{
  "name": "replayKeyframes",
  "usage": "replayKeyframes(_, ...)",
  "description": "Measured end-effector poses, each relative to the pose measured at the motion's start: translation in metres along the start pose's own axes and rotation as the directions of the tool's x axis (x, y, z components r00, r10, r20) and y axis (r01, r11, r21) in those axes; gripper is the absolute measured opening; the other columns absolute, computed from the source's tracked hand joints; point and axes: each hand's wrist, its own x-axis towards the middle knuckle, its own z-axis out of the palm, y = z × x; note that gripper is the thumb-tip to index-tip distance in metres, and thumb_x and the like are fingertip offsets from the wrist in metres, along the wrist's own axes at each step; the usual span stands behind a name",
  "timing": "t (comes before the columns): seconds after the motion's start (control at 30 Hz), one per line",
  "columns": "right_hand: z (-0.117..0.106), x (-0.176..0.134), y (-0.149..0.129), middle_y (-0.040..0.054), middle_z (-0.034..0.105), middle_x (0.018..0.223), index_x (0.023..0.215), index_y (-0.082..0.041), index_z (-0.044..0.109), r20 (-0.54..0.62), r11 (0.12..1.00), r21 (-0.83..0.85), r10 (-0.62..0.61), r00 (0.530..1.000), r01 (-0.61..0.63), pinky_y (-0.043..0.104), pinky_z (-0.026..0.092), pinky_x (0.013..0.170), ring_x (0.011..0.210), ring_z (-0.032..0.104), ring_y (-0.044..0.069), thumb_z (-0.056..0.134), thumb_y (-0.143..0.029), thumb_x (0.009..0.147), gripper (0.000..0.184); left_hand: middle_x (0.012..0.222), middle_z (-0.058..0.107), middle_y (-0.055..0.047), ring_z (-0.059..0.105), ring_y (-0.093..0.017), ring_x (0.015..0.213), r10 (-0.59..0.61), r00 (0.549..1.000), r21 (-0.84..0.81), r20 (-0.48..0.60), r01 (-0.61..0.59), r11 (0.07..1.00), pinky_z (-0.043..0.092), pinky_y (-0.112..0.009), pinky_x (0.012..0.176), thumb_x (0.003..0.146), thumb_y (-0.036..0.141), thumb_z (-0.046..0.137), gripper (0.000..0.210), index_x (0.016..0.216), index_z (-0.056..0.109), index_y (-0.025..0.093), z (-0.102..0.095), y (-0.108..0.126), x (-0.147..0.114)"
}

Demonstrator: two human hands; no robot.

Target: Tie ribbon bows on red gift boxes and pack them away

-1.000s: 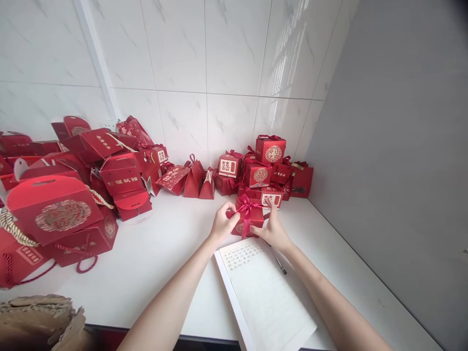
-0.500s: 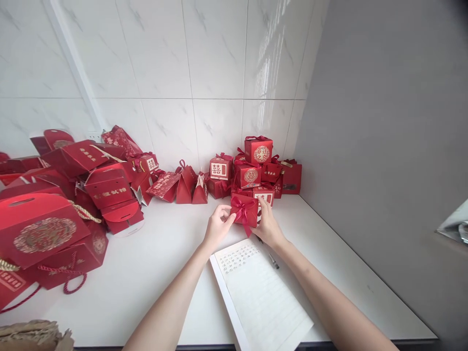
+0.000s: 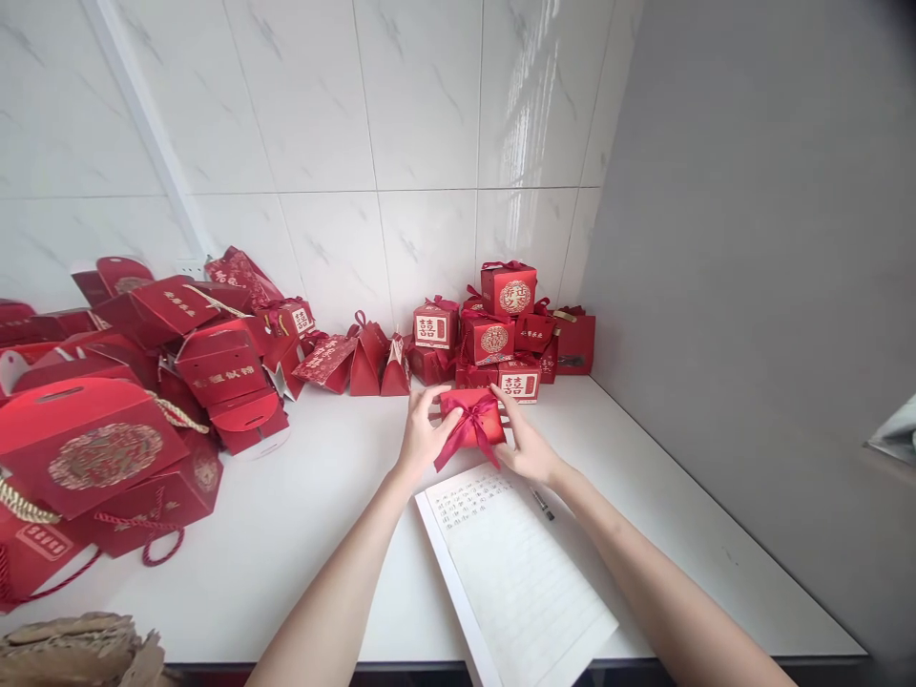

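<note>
Between my two hands is a small red gift box (image 3: 489, 416) with a dark red ribbon bow (image 3: 472, 414) on its top face. My left hand (image 3: 424, 431) grips its left side, the thumb lying near the bow. On the right side my right hand (image 3: 528, 445) holds the box with its fingers and thumb. The loose ribbon ends hang toward the lined notebook (image 3: 522, 572), which has handwriting at its top. A pen (image 3: 542, 504) lies at the notebook's right edge, partly hidden by my right wrist.
Behind my hands stands a stack of red gift boxes (image 3: 493, 339) against the tiled wall. Small triangular boxes (image 3: 367, 361) stand left of it. A large heap of red boxes and bags (image 3: 107, 444) covers the left side. Torn cardboard (image 3: 78, 649) is at the lower left; a grey panel (image 3: 730, 286) bounds the right.
The gift box has tilted so its bow side faces up more, and it has moved slightly left. My left fingers now reach over its upper left edge.
</note>
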Motion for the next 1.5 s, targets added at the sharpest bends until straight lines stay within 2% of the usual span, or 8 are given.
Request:
replayKeyframes(0.1,-0.003,-0.001,-0.015,0.0118,0.044,0.130,0.126,-0.021,0.034,-0.061,0.968,0.204,0.161,0.985,-0.146,0.043,0.044,0.089,0.108,0.052,0.024,0.045,-0.031,0.077,0.051,0.098,0.047,-0.004,0.054,-0.017,0.096,0.045,0.999,-0.001,0.004,-0.045,0.999,0.052,-0.030,0.078,0.078,0.023,0.060,0.018,0.096,0.057,0.023,0.002,0.002,-0.002)
replayKeyframes(0.17,-0.001,0.000,-0.023,0.0095,0.057,0.111,0.107,-0.021,0.043,-0.154,0.937,0.259,0.279,0.948,-0.234,0.038,0.048,0.079,0.092,0.057,0.022,0.044,-0.044,0.081,0.035,0.094,0.046,-0.003,0.054,-0.016,0.093,0.091,0.996,-0.008,0.005,-0.090,0.996,0.051,-0.030,0.080,0.079,0.022,0.060,0.010,0.088,0.057,0.022,0.004,0.003,-0.003)
replayKeyframes(0.27,0.004,0.002,-0.026,0.0039,0.058,0.083,0.078,-0.020,0.046,-0.267,0.920,0.245,0.368,0.890,-0.307,0.033,0.046,0.071,0.075,0.056,0.019,0.043,-0.060,0.080,0.040,0.089,0.045,-0.002,0.055,-0.014,0.087,0.123,0.992,-0.016,0.013,-0.123,0.992,0.051,-0.029,0.081,0.078,0.023,0.061,0.005,0.077,0.056,0.020,0.007,0.003,-0.003)
replayKeyframes(0.4,0.007,0.007,-0.019,0.0061,0.057,0.085,0.060,-0.019,0.046,-0.316,0.906,0.305,0.387,0.866,-0.294,0.032,0.046,0.070,0.076,0.056,0.019,0.060,-0.065,0.064,0.048,0.089,0.045,-0.002,0.055,-0.015,0.086,0.082,0.996,-0.043,0.033,-0.081,0.996,0.051,-0.029,0.079,0.077,0.026,0.062,0.012,0.071,0.053,0.019,0.008,0.002,-0.003)
replayKeyframes(0.7,0.003,0.009,-0.010,0.0053,0.061,0.078,0.065,-0.019,0.051,-0.281,0.832,0.484,0.442,0.852,-0.272,0.035,0.051,0.070,0.074,0.061,0.020,0.071,-0.064,0.052,0.051,0.087,0.052,-0.003,0.056,-0.018,0.090,-0.046,0.997,-0.091,-0.068,0.040,0.995,0.049,-0.029,0.076,0.076,0.031,0.059,0.021,0.064,0.045,0.020,0.009,0.003,-0.001)
replayKeyframes(0.93,0.007,0.008,-0.015,0.0026,0.059,0.078,0.069,-0.019,0.048,-0.291,0.794,0.551,0.472,0.832,-0.257,0.033,0.054,0.069,0.080,0.060,0.019,0.067,-0.061,0.062,0.047,0.086,0.051,-0.003,0.055,-0.017,0.088,-0.066,0.993,-0.057,-0.098,0.061,0.997,0.046,-0.029,0.080,0.076,0.028,0.057,0.021,0.062,0.044,0.020,0.009,0.004,-0.002)
replayKeyframes(1.17,0.007,0.005,-0.006,0.0031,0.057,0.067,0.061,-0.018,0.049,-0.255,0.876,0.309,0.450,0.856,-0.369,0.032,0.047,0.065,0.068,0.056,0.018,0.059,-0.063,0.069,0.047,0.084,0.049,-0.002,0.054,-0.016,0.084,-0.079,0.996,-0.078,-0.045,0.075,0.994,0.047,-0.028,0.075,0.074,0.027,0.059,0.023,0.060,0.043,0.020,0.009,0.007,-0.002)
replayKeyframes(1.5,0.005,0.007,-0.008,0.0020,0.055,0.066,0.057,-0.020,0.044,-0.269,0.927,0.231,0.353,0.896,-0.295,0.031,0.041,0.067,0.070,0.054,0.019,0.061,-0.062,0.066,0.046,0.083,0.048,-0.001,0.054,-0.016,0.084,-0.115,0.992,-0.109,-0.046,0.110,0.988,0.047,-0.029,0.077,0.074,0.029,0.059,0.021,0.063,0.045,0.019,0.008,0.005,-0.002)
